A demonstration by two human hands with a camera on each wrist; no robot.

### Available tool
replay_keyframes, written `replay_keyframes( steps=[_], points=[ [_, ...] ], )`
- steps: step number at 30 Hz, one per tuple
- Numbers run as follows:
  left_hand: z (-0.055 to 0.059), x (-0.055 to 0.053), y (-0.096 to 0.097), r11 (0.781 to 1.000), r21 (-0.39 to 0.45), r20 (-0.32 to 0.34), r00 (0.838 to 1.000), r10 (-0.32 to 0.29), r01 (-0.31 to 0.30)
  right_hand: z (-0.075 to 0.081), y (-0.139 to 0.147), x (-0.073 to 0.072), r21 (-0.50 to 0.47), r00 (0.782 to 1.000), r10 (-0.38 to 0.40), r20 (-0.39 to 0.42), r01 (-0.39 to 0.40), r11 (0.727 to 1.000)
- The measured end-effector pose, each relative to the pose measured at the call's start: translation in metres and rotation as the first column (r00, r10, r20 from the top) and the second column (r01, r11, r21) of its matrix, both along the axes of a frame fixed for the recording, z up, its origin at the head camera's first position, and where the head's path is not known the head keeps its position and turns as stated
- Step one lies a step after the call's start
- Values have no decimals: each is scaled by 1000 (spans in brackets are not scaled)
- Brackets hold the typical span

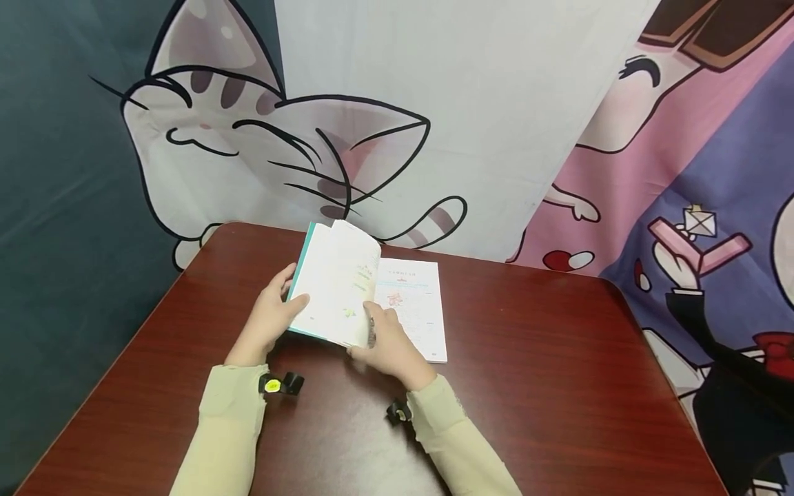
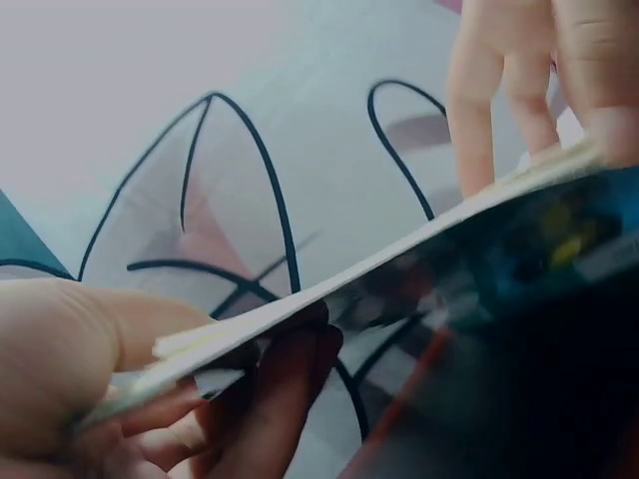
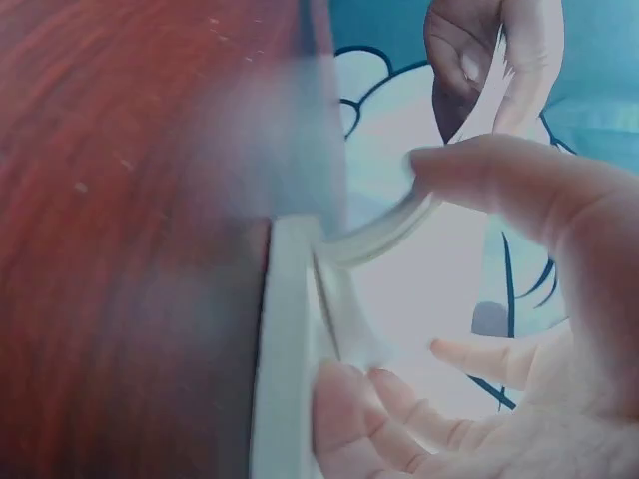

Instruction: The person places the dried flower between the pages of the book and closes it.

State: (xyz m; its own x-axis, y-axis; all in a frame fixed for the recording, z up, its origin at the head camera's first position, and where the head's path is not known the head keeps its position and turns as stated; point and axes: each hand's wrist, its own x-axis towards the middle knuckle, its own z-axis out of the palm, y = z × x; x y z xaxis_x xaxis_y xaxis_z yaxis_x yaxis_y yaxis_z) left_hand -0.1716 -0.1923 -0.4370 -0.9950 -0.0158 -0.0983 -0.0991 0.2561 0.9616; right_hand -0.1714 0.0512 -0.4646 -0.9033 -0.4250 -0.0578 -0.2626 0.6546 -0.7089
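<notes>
An open book (image 1: pixel 335 289) with a teal cover edge lies toward the back of the table. Its left part is raised and tilted, pages fanned near the fold; the right page (image 1: pixel 412 310), with a small red drawing, lies flat. My left hand (image 1: pixel 267 313) grips the left edge, thumb on the page and fingers underneath, as the left wrist view shows. At the lower end of the fold, my right hand (image 1: pixel 393 344) holds the curved pages, its thumb (image 3: pixel 479 175) against their bottom edge. In the right wrist view its other fingers touch the paper lower down.
The reddish-brown table (image 1: pixel 546 379) extends around the book on all sides. A cloth backdrop (image 1: pixel 484 124) with cartoon figures hangs just behind its back edge. Each wrist wears a small black camera (image 1: pixel 291 384) on a band.
</notes>
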Motion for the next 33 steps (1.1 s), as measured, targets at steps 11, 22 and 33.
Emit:
replay_keyframes(
  steps=[11,22,33],
  points=[
    [-4,-3,35,901,426,-73,996,-58,83,13,15,-12,-353,996,-88,17,89,931],
    [-19,-1,79,932,282,-92,973,-211,229,33,42,-22,-580,976,-185,113,216,785],
    [-31,7,103,920,-83,-147,908,-391,383,48,80,-31,-504,932,-301,202,363,784]
  ],
)
